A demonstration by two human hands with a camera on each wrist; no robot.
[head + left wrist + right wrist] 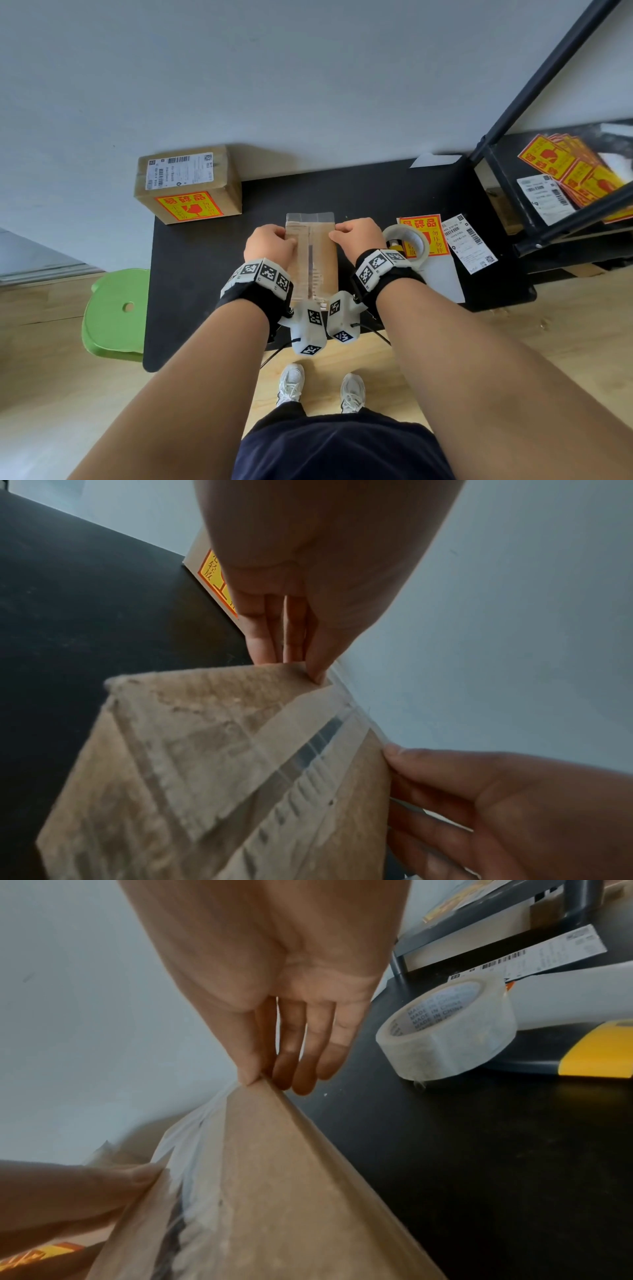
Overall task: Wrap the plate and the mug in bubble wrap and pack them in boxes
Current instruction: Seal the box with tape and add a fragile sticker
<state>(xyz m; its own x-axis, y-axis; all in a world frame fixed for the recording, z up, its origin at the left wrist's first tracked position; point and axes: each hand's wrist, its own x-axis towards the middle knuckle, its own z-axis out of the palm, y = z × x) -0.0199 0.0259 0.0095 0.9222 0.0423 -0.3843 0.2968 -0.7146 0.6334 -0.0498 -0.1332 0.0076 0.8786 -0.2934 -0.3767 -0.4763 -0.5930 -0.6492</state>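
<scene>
Black table point(205, 274) against grey wall point(274, 68)

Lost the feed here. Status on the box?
Left hand and right hand gripping the box at its far end, pressing clear tape. Tape roll right of it. Nothing blocking.

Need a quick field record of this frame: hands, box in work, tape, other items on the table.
left hand: pinches the left top edge of the box in work
right hand: pinches its right top edge
box in work: brown cardboard, clear tape over the top seam, tape end overhanging the far edge
tape roll: on the table, right of the box
second box: far left, labelled, closed
loose labels: right of the roll
</scene>
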